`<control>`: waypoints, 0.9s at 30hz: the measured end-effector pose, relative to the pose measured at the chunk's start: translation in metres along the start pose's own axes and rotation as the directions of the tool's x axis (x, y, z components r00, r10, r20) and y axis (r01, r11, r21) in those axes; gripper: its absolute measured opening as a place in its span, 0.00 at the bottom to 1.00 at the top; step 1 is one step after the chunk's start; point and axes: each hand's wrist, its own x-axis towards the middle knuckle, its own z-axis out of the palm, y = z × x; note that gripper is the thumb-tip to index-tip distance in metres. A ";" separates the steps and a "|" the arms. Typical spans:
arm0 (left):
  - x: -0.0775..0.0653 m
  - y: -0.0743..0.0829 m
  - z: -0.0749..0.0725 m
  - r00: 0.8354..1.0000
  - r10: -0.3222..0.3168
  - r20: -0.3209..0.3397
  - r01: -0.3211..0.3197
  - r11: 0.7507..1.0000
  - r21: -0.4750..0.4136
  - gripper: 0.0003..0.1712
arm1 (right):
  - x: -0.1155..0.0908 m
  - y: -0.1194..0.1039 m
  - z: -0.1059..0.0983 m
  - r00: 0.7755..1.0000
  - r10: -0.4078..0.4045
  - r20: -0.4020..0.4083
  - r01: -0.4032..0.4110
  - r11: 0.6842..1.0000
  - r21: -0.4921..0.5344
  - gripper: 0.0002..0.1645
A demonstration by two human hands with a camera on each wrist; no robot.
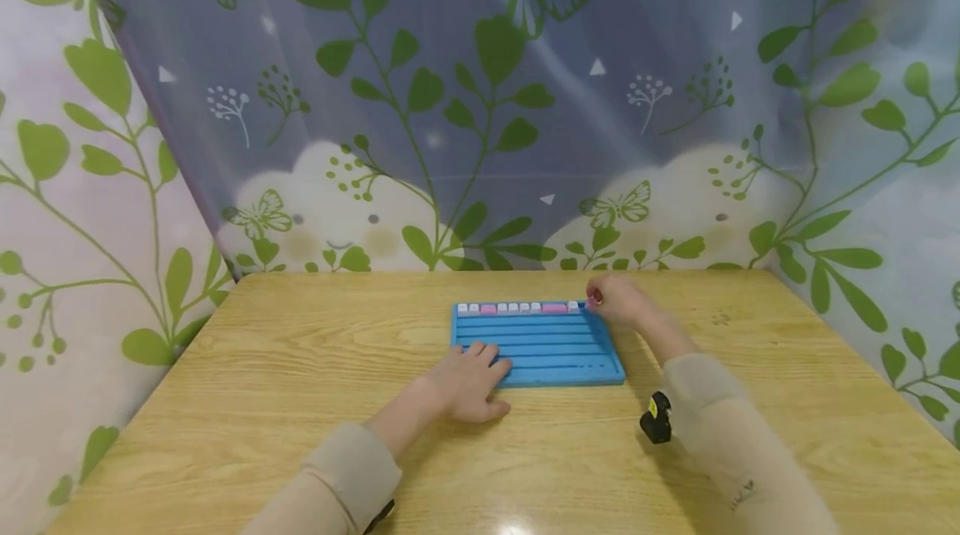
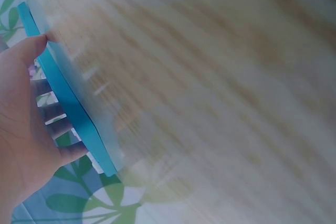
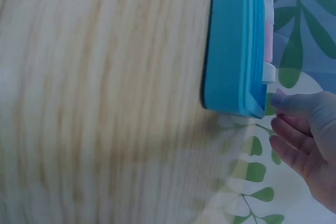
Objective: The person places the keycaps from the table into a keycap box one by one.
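A blue grooved tray (image 1: pixel 558 352) lies on the wooden table. Along its far row stand several white and pink keycaps, among them a long pink keycap (image 1: pixel 554 309) and a white keycap (image 3: pixel 269 73) near the right end. At the far right corner my right hand (image 1: pixel 618 300) pinches a small pink keycap (image 1: pixel 593 302) between thumb and fingers, mostly covered by the fingertips. My left hand (image 1: pixel 468 385) rests on the front left part of the tray, fingers spread over the grooves; in the left wrist view its thumb (image 2: pixel 35 48) touches the tray's edge.
The wooden table (image 1: pixel 315 352) extends around the tray. Behind it hangs a leaf-patterned curtain (image 1: pixel 450 143), with similar cloth at both sides. A black device (image 1: pixel 657 418) sits by the right sleeve.
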 end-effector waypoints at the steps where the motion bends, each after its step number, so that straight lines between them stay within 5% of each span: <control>1: 0.000 0.000 0.000 1.000 -0.003 0.001 0.003 1.000 0.000 0.36 | 0.001 0.000 0.001 1.000 -0.003 0.003 0.003 1.000 -0.009 0.08; 27: 0.000 -0.001 0.002 1.000 0.002 -0.011 -0.001 1.000 0.020 0.36 | 0.009 0.005 0.012 0.998 -0.019 0.066 0.022 0.999 -0.045 0.06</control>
